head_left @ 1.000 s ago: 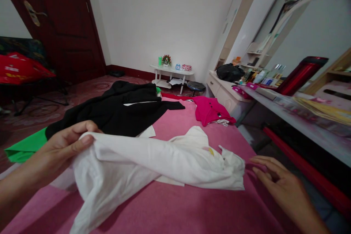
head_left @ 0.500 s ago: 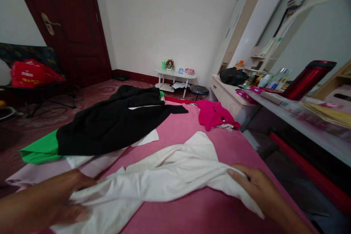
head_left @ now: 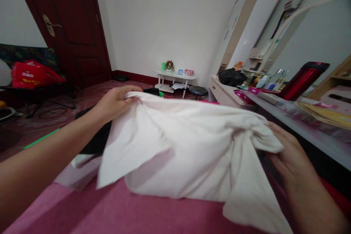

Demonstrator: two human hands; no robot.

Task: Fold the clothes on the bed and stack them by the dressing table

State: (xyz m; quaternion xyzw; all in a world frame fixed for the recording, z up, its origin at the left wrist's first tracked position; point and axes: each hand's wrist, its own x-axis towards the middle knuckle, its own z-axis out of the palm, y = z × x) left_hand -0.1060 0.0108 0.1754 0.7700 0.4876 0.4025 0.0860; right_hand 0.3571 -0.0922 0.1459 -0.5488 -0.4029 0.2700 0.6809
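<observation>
Holding a white shirt over the pink bedspread, left hand and right hand clench opposite ends.

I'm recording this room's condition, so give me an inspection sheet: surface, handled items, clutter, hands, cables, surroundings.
Surface: pink cover, partly hidden.
Handled items: white garment, creased, hanging between both hands.
Clutter: black garment and green cloth at left; red bag on a chair; red flask at right.
Hands: left hand and right hand grip opposite ends of the white garment.
Cables: none identifiable.
Surroundings: dark red door, white side table, round stool.
</observation>
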